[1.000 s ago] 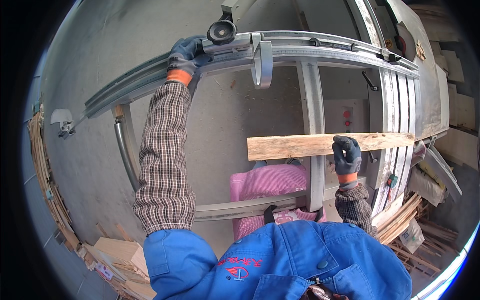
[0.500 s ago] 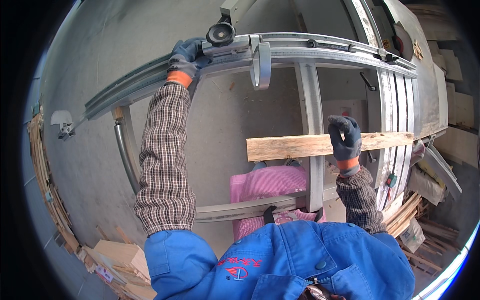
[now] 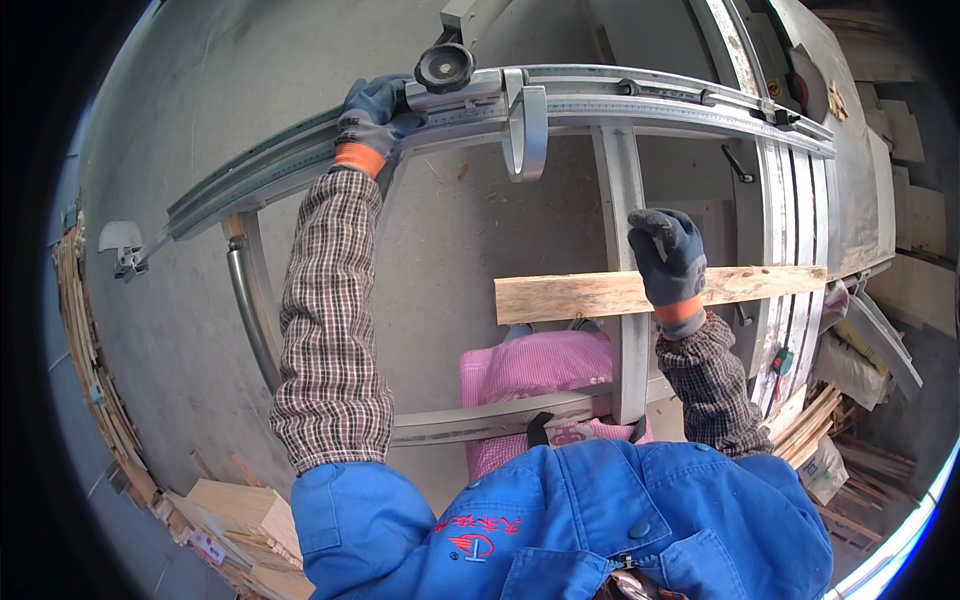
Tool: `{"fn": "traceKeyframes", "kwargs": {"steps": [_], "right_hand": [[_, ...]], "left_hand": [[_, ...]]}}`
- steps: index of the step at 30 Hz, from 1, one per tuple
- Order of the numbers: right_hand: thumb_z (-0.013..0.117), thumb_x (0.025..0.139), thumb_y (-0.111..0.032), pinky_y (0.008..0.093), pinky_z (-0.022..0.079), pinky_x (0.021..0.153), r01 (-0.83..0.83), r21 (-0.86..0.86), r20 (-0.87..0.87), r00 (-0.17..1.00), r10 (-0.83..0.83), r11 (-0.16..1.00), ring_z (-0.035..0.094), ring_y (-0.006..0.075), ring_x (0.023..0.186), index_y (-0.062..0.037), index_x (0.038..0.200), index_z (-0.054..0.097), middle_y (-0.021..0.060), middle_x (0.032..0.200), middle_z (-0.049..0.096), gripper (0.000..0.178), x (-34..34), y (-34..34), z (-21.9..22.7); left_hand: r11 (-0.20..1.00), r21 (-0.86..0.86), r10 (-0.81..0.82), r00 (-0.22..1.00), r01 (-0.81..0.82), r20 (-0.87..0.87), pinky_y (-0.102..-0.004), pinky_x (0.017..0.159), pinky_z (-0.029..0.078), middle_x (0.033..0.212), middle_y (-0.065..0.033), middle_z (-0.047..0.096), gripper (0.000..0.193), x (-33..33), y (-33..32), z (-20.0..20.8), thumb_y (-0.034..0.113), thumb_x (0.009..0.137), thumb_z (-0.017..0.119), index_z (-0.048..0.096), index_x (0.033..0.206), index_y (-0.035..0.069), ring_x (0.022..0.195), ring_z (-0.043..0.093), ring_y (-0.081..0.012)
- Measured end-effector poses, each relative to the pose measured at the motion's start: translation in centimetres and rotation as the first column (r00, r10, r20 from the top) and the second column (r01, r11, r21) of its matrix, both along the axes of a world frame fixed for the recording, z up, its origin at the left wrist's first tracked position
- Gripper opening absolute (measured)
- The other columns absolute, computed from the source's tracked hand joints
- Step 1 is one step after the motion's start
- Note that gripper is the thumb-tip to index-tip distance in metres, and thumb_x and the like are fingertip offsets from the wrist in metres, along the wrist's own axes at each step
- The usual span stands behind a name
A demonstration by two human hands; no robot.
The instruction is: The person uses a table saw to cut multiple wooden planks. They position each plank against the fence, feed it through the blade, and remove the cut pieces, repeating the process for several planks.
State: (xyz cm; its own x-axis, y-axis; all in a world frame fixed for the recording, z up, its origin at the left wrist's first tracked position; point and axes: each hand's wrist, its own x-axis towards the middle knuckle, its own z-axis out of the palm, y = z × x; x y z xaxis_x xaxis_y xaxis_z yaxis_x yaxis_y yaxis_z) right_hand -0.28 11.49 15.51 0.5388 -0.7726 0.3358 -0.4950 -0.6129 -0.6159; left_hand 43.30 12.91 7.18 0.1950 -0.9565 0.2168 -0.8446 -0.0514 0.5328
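My left hand (image 3: 373, 120), in a dark glove with an orange cuff, is closed around the scaled metal fence rail (image 3: 270, 172), just left of a black round knob (image 3: 444, 68). A curved metal flip stop (image 3: 533, 135) hangs from the rail to the right of that knob. My right hand (image 3: 668, 255), gloved the same way, is over a wooden board (image 3: 570, 296) with its fingers curled in and nothing visible in them. Part of the board is hidden behind this hand. The board lies across a grey frame bar (image 3: 628, 375) and reaches the grooved sliding table (image 3: 793, 220) at right.
A red-and-black tape measure (image 3: 783, 360) lies on the sliding table's near part. Wood strips (image 3: 810, 430) are piled at lower right, and a wooden block (image 3: 240, 510) with more offcuts at lower left. A lower frame bar (image 3: 480, 418) crosses in front of my body.
My right hand has shifted left along the board and slightly toward the fence, its fingers still curled. The left hand and the board have stayed put.
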Motion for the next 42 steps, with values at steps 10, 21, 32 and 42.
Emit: {"fn": "traceKeyframes", "kwargs": {"steps": [10, 21, 32, 42], "right_hand": [[0.071, 0.080, -0.001, 0.0393, 0.053, 0.079, 0.024, 0.027, 0.011, 1.000, -0.025, 0.999, 0.067, 0.0325, 0.090, -0.0076, 0.100, 0.070, 0.0121, 0.096, 0.070, 0.021, -0.6, 0.1, -0.5], [0.071, 0.080, -0.001, 0.0381, 0.054, 0.078, 0.031, 0.023, 0.020, 0.999, -0.032, 0.999, 0.068, 0.0316, 0.089, -0.0073, 0.100, 0.070, 0.0124, 0.097, 0.070, 0.021, -1.1, 0.3, -0.9], [0.072, 0.080, -0.001, 0.0370, 0.054, 0.076, 0.041, 0.016, 0.032, 0.999, -0.041, 0.999, 0.068, 0.0305, 0.088, -0.0074, 0.101, 0.071, 0.0119, 0.097, 0.069, 0.022, -1.4, 0.2, -1.2], [0.072, 0.080, -0.001, 0.0374, 0.054, 0.077, 0.046, 0.017, 0.035, 0.998, -0.047, 0.999, 0.067, 0.0308, 0.088, -0.0071, 0.101, 0.070, 0.0120, 0.097, 0.069, 0.022, -1.7, 0.3, -1.7]], "left_hand": [[0.999, -0.026, -0.035, 0.996, 0.037, 0.077, -0.0393, 0.103, 0.044, 0.122, -0.0071, 0.065, 0.051, 0.9, -0.1, -1.2, 0.007, 0.069, 0.080, 0.065, 0.117, 0.015, 0.113, 0.056, -0.0283], [0.999, -0.010, -0.037, 0.999, 0.037, 0.001, -0.0384, 0.104, 0.044, 0.122, -0.0074, 0.065, 0.050, 0.5, -0.1, -0.8, 0.004, 0.070, 0.081, 0.065, 0.117, 0.014, 0.112, 0.057, -0.0268], [0.999, -0.029, -0.045, 0.999, 0.044, -0.014, -0.0380, 0.107, 0.039, 0.120, -0.0070, 0.067, 0.044, 0.8, 0.0, -1.3, 0.008, 0.072, 0.081, 0.066, 0.113, 0.013, 0.114, 0.060, -0.0256], [0.999, -0.026, -0.036, 0.999, 0.035, -0.014, -0.0432, 0.116, 0.026, 0.121, -0.0045, 0.068, 0.041, 0.6, -0.1, -1.0, 0.009, 0.073, 0.081, 0.067, 0.111, 0.013, 0.116, 0.061, -0.0251]]}}
